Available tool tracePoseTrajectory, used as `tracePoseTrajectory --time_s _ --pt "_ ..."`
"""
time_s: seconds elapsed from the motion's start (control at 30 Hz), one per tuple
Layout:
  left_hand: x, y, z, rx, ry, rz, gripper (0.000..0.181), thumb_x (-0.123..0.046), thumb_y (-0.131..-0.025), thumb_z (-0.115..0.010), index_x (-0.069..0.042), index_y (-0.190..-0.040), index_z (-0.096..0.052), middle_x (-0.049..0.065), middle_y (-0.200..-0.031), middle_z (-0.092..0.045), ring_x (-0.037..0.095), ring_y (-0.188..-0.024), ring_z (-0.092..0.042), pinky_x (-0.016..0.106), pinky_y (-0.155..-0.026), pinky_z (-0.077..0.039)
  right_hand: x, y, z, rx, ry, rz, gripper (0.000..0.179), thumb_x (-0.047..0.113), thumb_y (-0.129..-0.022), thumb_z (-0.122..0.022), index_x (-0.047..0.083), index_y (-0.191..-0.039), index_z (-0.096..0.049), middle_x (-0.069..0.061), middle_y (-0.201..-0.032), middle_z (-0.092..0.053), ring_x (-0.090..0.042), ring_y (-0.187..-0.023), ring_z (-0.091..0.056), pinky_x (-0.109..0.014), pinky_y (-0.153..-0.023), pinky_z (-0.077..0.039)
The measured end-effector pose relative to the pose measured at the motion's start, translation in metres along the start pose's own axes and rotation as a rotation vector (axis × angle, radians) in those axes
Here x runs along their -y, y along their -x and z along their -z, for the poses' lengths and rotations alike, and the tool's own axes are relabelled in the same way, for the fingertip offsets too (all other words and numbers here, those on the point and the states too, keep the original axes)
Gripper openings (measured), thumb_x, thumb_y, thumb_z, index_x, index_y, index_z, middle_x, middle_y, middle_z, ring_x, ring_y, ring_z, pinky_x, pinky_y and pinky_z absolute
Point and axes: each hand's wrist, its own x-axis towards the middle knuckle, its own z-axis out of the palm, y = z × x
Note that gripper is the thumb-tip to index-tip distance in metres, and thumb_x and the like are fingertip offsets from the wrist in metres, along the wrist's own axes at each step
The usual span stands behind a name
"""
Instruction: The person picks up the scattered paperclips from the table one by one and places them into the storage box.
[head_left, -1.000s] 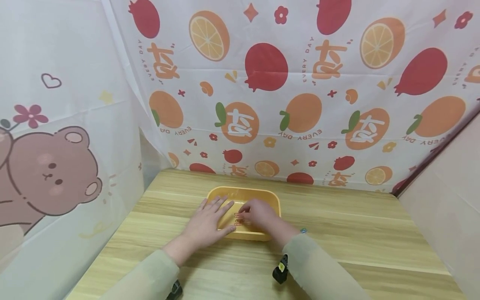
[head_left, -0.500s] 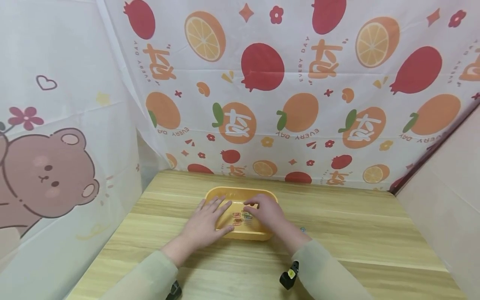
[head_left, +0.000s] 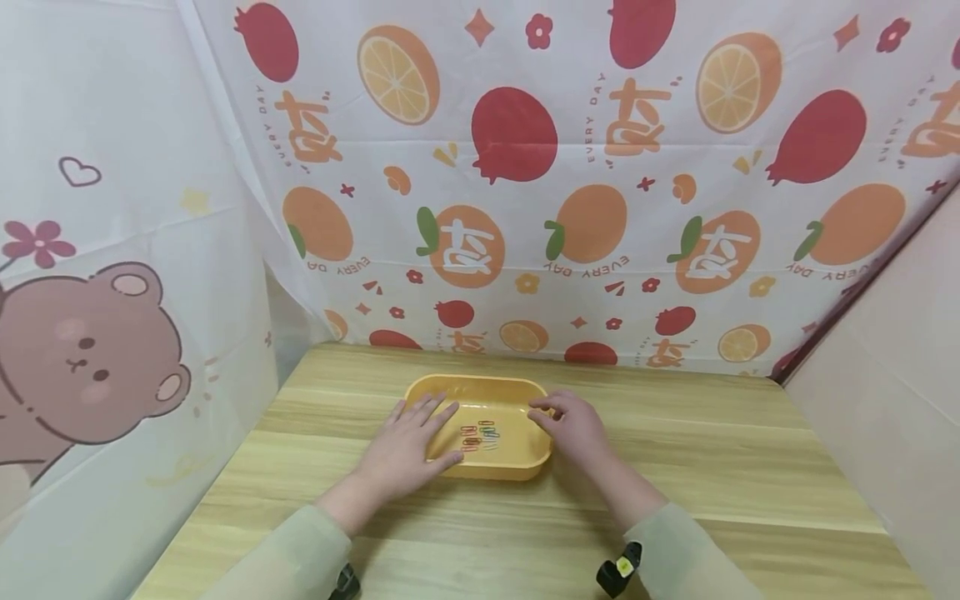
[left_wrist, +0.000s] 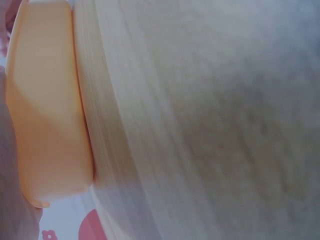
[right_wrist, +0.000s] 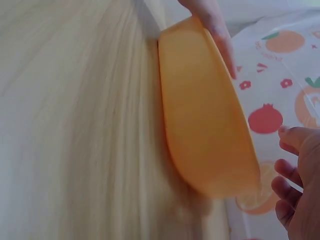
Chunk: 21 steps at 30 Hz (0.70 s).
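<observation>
A yellow plastic tray (head_left: pixel 487 472) stands on the wooden table, with several paper clips on its floor. Red paper clips (head_left: pixel 469 439) lie in a small group, and blue, green and pale paper clips (head_left: pixel 489 432) lie just right of them. Over the tray's left side rests my left hand (head_left: pixel 401 450), its fingers straight and spread, thumb near the front rim. My right hand (head_left: pixel 573 429) is at the tray's right end, its fingers loosely bent with nothing visible between them. In the right wrist view this hand (right_wrist: pixel 305 175) hangs apart from the tray's orange-looking wall (right_wrist: pixel 207 120).
The wood-grain table (head_left: pixel 697 467) extends around the tray. Behind it hangs a fruit-printed cloth (head_left: pixel 517 208), and a bear-printed cloth (head_left: pixel 127 208) covers the left side. A pale panel (head_left: pixel 885 367) closes off the right.
My right hand has withdrawn from above the paper clips to the tray's right end, uncovering the coloured clips. A small blue-green item on the table at right is now hidden. My left hand stays on the tray.
</observation>
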Motion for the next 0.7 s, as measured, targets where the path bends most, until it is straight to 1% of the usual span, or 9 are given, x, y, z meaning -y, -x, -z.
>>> tracePoseTrajectory --time_s 0.23,0.37,0.5,0.6,0.7 --pt "0.000 0.000 0.000 -0.008 0.008 -0.003 0.079 -0.064 -0.090 -0.057 -0.020 -0.153 -0.040 0.008 -0.160 -0.031 0.034 -0.146 -0.028 0.057 -0.120 -0.011 -0.036 0.013 0.016 -0.054 0.009 -0.004 0.016 0.021 -0.087 -0.077 0.014 -0.102 -0.079 0.007 -0.092 -0.067 -0.011 -0.075 -0.055 -0.026 -0.063 -0.048" --pt "-0.001 0.000 -0.002 -0.010 0.004 -0.003 0.078 -0.064 -0.091 -0.056 -0.019 -0.153 -0.041 0.008 -0.160 -0.031 0.034 -0.146 -0.028 0.058 -0.120 -0.011 -0.060 0.023 0.029 -0.024 0.033 -0.038 0.019 0.022 -0.090 -0.075 0.012 -0.106 -0.078 0.005 -0.095 -0.066 -0.011 -0.076 -0.054 -0.026 -0.064 -0.048" --pt "-0.001 -0.001 -0.001 -0.010 -0.005 -0.007 0.079 -0.066 -0.091 -0.054 -0.019 -0.153 -0.040 0.008 -0.160 -0.032 0.033 -0.146 -0.028 0.058 -0.119 -0.013 -0.081 0.032 0.043 -0.002 0.089 -0.072 0.020 0.024 -0.092 -0.073 0.013 -0.109 -0.077 0.004 -0.100 -0.066 -0.012 -0.081 -0.055 -0.028 -0.067 -0.048" --pt "-0.001 0.000 0.000 -0.011 -0.007 -0.010 0.079 -0.067 -0.091 -0.053 -0.020 -0.153 -0.040 0.008 -0.160 -0.032 0.033 -0.146 -0.029 0.059 -0.119 -0.015 -0.092 0.039 0.050 0.009 0.115 -0.088 0.020 0.024 -0.092 -0.072 0.014 -0.109 -0.077 0.004 -0.101 -0.066 -0.012 -0.083 -0.056 -0.028 -0.068 -0.048" --pt "-0.001 0.000 0.000 -0.012 -0.009 -0.012 0.079 -0.068 -0.091 -0.052 -0.020 -0.153 -0.040 0.008 -0.160 -0.032 0.033 -0.146 -0.029 0.059 -0.118 -0.017 -0.096 0.044 0.056 0.022 0.126 -0.091 0.019 0.023 -0.093 -0.071 0.013 -0.108 -0.077 0.003 -0.100 -0.066 -0.013 -0.082 -0.055 -0.028 -0.067 -0.048"
